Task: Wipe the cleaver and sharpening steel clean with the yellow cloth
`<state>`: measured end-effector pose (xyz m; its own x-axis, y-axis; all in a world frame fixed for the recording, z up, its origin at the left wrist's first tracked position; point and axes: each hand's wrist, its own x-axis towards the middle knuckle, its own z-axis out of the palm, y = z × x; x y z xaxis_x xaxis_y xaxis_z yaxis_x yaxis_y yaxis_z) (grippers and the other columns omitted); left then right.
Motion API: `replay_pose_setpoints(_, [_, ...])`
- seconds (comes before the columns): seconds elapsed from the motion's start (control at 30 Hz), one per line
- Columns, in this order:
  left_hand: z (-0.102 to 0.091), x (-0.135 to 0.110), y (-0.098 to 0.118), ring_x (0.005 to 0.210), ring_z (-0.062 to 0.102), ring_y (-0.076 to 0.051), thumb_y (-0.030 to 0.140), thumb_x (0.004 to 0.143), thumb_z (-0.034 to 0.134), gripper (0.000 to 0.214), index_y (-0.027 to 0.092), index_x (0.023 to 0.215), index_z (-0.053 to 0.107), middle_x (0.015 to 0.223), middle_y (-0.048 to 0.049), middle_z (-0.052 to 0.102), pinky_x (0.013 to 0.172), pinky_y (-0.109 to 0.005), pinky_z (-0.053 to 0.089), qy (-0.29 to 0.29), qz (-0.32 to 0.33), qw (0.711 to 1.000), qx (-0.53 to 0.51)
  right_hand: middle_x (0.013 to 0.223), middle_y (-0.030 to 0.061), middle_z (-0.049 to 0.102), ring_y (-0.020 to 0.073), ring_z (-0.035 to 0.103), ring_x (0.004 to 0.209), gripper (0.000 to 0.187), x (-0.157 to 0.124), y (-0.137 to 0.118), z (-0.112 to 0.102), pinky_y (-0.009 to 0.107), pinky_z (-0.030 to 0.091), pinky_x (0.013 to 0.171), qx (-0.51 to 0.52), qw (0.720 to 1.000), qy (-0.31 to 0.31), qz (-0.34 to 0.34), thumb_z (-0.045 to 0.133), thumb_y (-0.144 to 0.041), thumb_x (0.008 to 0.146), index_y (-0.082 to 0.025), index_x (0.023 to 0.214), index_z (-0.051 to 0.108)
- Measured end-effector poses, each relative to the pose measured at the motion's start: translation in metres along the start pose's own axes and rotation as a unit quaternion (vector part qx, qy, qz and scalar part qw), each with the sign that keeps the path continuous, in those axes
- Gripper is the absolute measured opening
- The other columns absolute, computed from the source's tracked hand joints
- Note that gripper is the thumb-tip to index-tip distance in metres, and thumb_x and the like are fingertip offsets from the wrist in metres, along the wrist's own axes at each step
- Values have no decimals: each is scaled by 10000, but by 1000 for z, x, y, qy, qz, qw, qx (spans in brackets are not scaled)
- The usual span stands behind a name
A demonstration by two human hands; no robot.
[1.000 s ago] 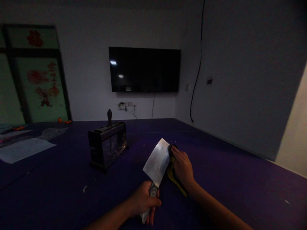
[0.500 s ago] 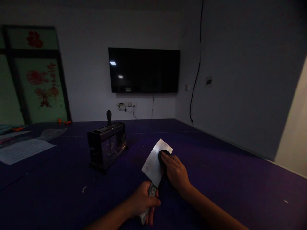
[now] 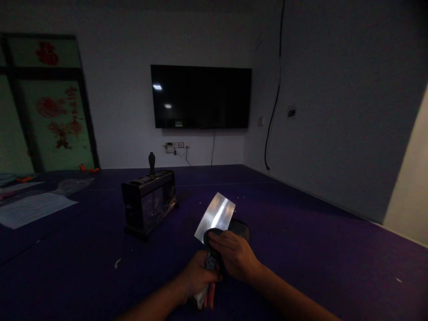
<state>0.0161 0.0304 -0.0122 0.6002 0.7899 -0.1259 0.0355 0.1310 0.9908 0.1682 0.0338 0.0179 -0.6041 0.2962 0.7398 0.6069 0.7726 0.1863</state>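
A kitchen cleaver [image 3: 219,211] with a broad shiny blade is tilted up in front of me, its blade pointing away. My left hand [image 3: 199,278] is closed around its handle, which has a grey and whitish covering. With my right hand [image 3: 239,256] I press a dark, soft-looking cloth [image 3: 241,228] against the lower blade near the handle; the fingers lie over it. Part of the cloth shows behind the blade's right edge. To the left stands a black knife block [image 3: 150,203] with clear sides, and one dark handle [image 3: 152,163] sticks up from it.
The purple tabletop [image 3: 83,267] carries small white scraps. Printed paper [image 3: 36,209] and clear plastic [image 3: 73,186] lie at left, with small orange items [image 3: 90,169] behind. A wall television [image 3: 202,96] and a hanging black cable [image 3: 276,98] are beyond.
My right hand and the cloth have slid down the blade toward the handle. The cleaver has turned slightly, and a bright reflection now crosses its blade. My left hand keeps its grip.
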Motion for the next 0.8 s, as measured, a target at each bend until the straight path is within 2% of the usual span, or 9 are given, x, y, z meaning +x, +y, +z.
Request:
replay_pose_setpoints(0.07, [0,2,-3,295,485,-144,256,581,606,192,126,660,489,351,10,487,288,-183,321,11,9,1000,-2,1057,99,635,199,597,810,390,2,-5,-2,335,531,669,18,1000,-1,-24,341,-73,771,-127,1050,609])
replay_pose_setpoints(0.2, [0,2,-4,274,460,-133,266,593,571,179,103,562,504,340,-30,497,282,-194,328,-4,3,1000,-6,1069,105,628,199,601,825,392,5,-9,-7,335,530,672,37,999,-4,-39,346,-77,764,-126,1055,604])
replay_pose_setpoints(0.43, [1,0,0,273,466,-139,274,628,568,183,120,572,484,337,-10,487,285,-198,328,-16,-6,1000,6,1061,95,635,198,606,802,388,5,-6,-9,335,535,661,14,999,-8,-45,324,-72,767,-116,1016,619])
replay_pose_setpoints(0.63, [0,0,-2,275,467,-138,237,597,553,151,131,667,472,332,14,480,281,-182,326,-21,-4,1000,3,1092,85,620,193,597,826,383,-1,-1,-4,332,533,683,12,1000,-11,-19,347,-75,774,-129,1060,597])
replay_pose_setpoints(0.8, [1,-4,-1,264,449,-130,194,578,545,297,164,839,405,336,57,474,285,-176,343,-28,-10,1000,2,1110,85,610,191,587,832,396,-5,7,1,342,531,697,-9,999,21,27,339,-54,781,-144,1072,593])
